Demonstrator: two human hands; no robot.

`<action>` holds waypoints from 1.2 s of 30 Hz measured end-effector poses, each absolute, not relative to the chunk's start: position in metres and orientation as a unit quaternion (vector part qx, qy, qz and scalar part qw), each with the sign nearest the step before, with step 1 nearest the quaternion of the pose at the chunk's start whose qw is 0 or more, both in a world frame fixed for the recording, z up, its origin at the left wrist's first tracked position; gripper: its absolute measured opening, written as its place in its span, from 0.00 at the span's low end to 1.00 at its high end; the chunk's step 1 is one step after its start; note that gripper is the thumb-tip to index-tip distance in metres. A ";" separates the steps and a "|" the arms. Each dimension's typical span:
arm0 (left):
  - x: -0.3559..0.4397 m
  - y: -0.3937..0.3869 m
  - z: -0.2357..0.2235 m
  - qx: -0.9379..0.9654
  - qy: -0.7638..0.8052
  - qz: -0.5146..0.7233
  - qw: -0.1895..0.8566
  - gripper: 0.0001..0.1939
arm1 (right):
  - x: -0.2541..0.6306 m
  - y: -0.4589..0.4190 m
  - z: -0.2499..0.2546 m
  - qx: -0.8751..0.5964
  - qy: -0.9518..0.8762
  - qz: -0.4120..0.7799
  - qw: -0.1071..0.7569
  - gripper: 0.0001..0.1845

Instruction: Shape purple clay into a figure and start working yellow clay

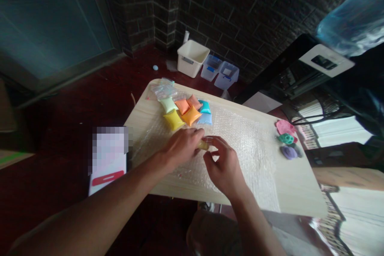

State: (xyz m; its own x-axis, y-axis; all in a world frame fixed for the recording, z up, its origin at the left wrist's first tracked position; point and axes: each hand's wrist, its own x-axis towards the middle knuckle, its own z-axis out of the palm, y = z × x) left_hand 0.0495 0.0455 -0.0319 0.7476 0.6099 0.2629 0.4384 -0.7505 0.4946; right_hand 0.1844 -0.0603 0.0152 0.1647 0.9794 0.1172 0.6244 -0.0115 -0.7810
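My left hand point(186, 143) is closed around a small pale yellow packet point(203, 145), and most of it is hidden by the fingers. From the right, my right hand point(224, 164) has its fingers curled at the clear end of that packet. Both hands are over a sheet of bubble wrap point(243, 144). Just beyond them lie several soft, pillow-shaped packets: a yellow packet point(174, 120), an orange packet point(191, 116), a pale green packet point(168, 105), a coral packet point(182, 106), a teal packet point(205, 107) and a light blue packet point(205, 119).
Clear plastic bags point(163, 89) lie at the table's point(309, 196) far left corner. Pink point(285, 127), green point(286, 139) and purple point(289, 152) pieces sit near the right edge. A phone-like screen point(108, 160) stands at left. Beyond are a white bin point(192, 58) and clear boxes point(226, 75).
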 end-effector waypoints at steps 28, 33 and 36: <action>0.061 0.033 -0.034 0.872 0.301 0.263 0.281 0.05 | 0.196 -0.065 0.029 -0.686 -0.576 0.269 0.353 0.14; 0.059 0.028 -0.033 0.897 0.304 0.246 0.204 0.05 | 0.187 -0.064 0.030 -0.716 -0.542 0.264 0.351 0.13; 0.060 0.027 -0.032 0.905 0.283 0.272 0.165 0.08 | 0.183 -0.064 0.033 -0.740 -0.525 0.248 0.339 0.13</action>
State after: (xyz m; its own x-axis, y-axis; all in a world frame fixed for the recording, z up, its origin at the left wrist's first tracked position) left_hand 0.0597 0.0272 -0.0316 0.6918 0.6014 0.3996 0.4215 -0.7857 0.4528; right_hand 0.1834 -0.0639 0.0331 0.3259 0.9453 -0.0106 0.6098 -0.2188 -0.7618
